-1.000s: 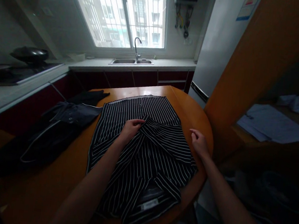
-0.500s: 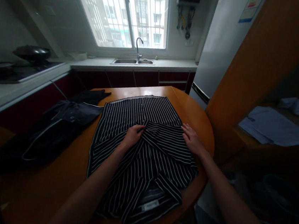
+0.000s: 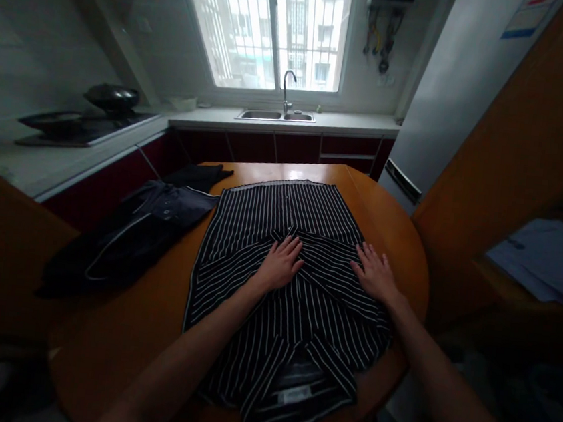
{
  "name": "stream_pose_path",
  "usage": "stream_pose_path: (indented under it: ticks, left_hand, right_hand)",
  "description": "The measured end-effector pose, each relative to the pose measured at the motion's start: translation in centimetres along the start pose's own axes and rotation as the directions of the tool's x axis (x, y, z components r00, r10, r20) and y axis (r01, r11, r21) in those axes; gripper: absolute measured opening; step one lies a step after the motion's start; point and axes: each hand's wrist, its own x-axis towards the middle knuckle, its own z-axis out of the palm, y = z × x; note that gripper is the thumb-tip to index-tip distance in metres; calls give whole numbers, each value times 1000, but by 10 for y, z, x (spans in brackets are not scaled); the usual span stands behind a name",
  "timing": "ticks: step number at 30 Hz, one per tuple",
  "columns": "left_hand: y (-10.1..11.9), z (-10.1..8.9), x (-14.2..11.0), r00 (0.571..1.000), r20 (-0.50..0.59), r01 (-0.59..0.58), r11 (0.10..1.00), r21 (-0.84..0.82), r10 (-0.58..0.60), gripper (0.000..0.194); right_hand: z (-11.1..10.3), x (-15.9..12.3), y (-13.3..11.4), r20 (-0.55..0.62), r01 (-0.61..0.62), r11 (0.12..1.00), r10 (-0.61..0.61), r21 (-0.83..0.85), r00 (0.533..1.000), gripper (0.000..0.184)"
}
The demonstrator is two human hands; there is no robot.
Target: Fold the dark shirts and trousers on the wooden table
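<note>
A black shirt with white stripes (image 3: pixel 282 208) lies spread on the wooden table (image 3: pixel 391 216), its collar and pale label toward me. Both sleeves are folded inward across its front and meet near the middle. My left hand (image 3: pixel 280 263) rests flat on the sleeve ends at the centre, fingers stretched out. On the right-hand sleeve, near the shirt's right edge, my right hand (image 3: pixel 374 273) lies open with its fingers spread. Neither hand grips the cloth.
Dark clothing with white piping (image 3: pixel 133 232) lies on the table's left side. Beyond are a counter with a sink (image 3: pixel 266 115), a stove with a wok (image 3: pixel 112 97), and a fridge (image 3: pixel 466 83). Papers (image 3: pixel 548 256) sit on a surface at the right.
My left hand has let go of the pinched sleeve end and flattened onto the cloth. My right hand has moved slightly inward onto the sleeve. The camera view has turned a little left.
</note>
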Motion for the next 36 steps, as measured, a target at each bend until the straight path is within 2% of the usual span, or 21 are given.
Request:
stream_pose_path:
  ticks: [3,5,7,8,12,14,19,23,26,29,32,34,36]
  left_hand:
    - [-4,6,-3,1000,2,21,999,37,-22,53]
    - [-7,5,-4,1000,-2,19,999,37,-19,53]
    - [-7,4,-3,1000,-4,15,999,31,-15,54]
    - [-7,4,-3,1000,-5,14,1000,26,-14,54]
    - [-7,4,-2,1000,-11,25,1000,-2,-25,53]
    - [-7,4,-3,999,-13,31,999,-15,-31,52]
    - [-6,2,-3,999,-16,34,999,-24,-34,51]
    - [-6,3,-3,999,-22,31,999,-27,-32,51]
    - [-7,4,-2,999,-24,28,999,-31,-29,51]
    - [-8,5,-2,999,-31,24,998,-50,-26,51]
    - [-10,7,-2,999,-35,20,996,-83,-23,51]
    - [-10,7,-2,999,-36,19,996,-86,-22,51]
    - [-10,7,-2,999,-36,16,998,-66,-18,51]
  right_hand:
    - [-2,2,13,-18,-60,998,60,14,998,68]
    - [-5,7,16,-61,-147,987,150,59,987,67]
    - [-10,16,12,-114,-214,970,227,113,967,64]
    - [-12,21,6,-134,-205,970,222,129,966,62]
    - [-20,42,-17,-109,66,993,-55,98,992,45]
    - [-23,49,-19,-86,93,994,-89,48,992,36]
    - [-25,58,10,-69,-61,997,58,-40,996,37]
    - [-22,63,28,-70,-92,995,90,-24,993,41]
    - [-21,69,29,-112,-146,988,141,-43,984,42]
    - [-23,71,19,-191,-191,982,187,-3,964,40]
    - [-20,63,-1,-211,-48,997,59,56,976,41]
    - [-14,54,-14,-136,96,994,-88,49,987,44]
    - [-7,46,-20,-24,166,986,-165,34,986,51]
